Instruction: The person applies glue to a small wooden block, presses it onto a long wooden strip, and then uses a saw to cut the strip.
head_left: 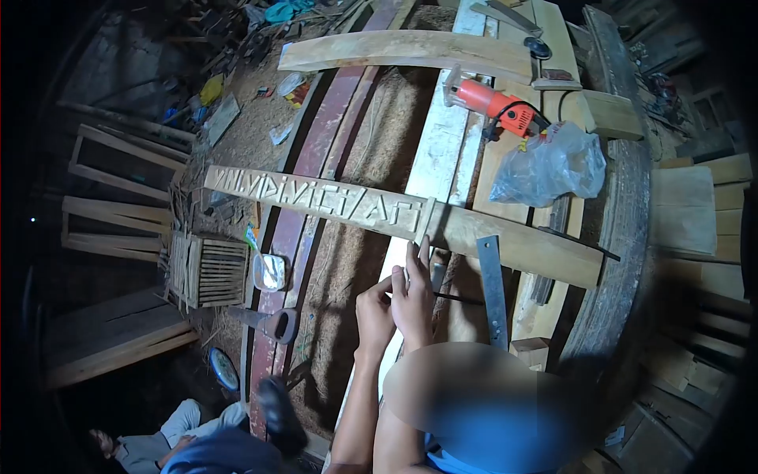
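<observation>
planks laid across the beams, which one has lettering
The lower plank, by the right hand: letters run along its left half, while the upper plank looks plain.

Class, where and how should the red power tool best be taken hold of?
Probably around the middle of the red power tool's long, rounded body, from above and the near left: it lies lengthwise, that side faces the bare white beam, and the clear guard and plastic bag crowd its ends.
</observation>
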Demonstrator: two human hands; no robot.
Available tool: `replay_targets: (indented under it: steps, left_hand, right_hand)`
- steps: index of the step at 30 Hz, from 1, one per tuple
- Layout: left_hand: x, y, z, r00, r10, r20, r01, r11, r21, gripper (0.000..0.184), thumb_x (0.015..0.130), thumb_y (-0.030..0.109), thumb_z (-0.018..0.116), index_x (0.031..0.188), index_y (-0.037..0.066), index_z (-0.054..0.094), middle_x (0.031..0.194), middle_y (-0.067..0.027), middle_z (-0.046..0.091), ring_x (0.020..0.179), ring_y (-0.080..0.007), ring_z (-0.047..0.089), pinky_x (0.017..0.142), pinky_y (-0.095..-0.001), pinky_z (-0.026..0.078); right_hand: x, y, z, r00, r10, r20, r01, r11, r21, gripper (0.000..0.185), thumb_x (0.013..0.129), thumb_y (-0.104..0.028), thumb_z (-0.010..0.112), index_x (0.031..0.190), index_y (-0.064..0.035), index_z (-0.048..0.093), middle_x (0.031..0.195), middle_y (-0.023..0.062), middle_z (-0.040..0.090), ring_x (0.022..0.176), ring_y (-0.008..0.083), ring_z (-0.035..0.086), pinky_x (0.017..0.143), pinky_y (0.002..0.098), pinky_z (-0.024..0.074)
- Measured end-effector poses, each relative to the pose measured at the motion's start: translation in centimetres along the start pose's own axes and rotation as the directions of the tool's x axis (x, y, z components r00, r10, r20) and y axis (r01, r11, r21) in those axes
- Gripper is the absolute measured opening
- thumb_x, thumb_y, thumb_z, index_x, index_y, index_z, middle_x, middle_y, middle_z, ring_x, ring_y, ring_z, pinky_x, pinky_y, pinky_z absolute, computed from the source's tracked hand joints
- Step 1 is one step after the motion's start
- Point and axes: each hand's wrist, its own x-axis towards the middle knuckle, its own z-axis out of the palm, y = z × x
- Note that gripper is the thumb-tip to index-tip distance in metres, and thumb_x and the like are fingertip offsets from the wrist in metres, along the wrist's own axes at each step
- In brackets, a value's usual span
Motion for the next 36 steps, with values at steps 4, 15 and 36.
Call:
replay_targets:
  steps: [4,15,36]
  left_hand:
    - [-0.6,-0.7,1.6,1.0,-0.03,-0.002,0.03,0.999,-0.011,0.034,0.092,0.013,0.067,0.125,0.008,0.075,0.067,-0.0215,0.065,0.057,-0.0156,0.061,0.06,-0.0367,0.051]
    - [-3.3,-1.3,-0.3,0.997,-0.02,0.075,0.018,0.999,0.031,0.038,0.094,0.017,0.064,0.13,0.007,0.071,0.086,-0.0292,0.071,0.075,-0.0354,0.074,0.072,-0.0425,0.055]
    - [-5.5,-3.9,-6.7,0.935,0.104,0.339,-0.052,0.986,-0.158,0.064,0.083,0.019,0.076,0.145,0.031,0.062,0.076,-0.0119,0.068,0.067,-0.0273,0.064,0.074,-0.0404,0.053]
  right_hand:
    - [-0.6,1.6,-0.5,0.99,-0.113,-0.089,0.102,0.987,-0.124,0.048,0.1,-0.007,0.054,0.146,0.0063,0.051,0.163,0.0269,0.034,0.14,0.0433,0.049,0.111,0.0462,0.0457]
    - [-3.1,2.0,0.7,0.997,-0.058,-0.043,0.053,0.992,-0.118,0.046,0.103,-0.007,0.049,0.148,0.0011,0.052,0.163,0.0267,0.036,0.144,0.0404,0.047,0.115,0.0435,0.0425]
    - [-7.7,0.7,1.9,0.919,-0.165,-0.358,0.094,0.974,-0.207,0.051,0.097,-0.008,0.061,0.147,-0.006,0.057,0.107,0.0249,0.073,0.095,0.0372,0.072,0.087,0.0449,0.0538]
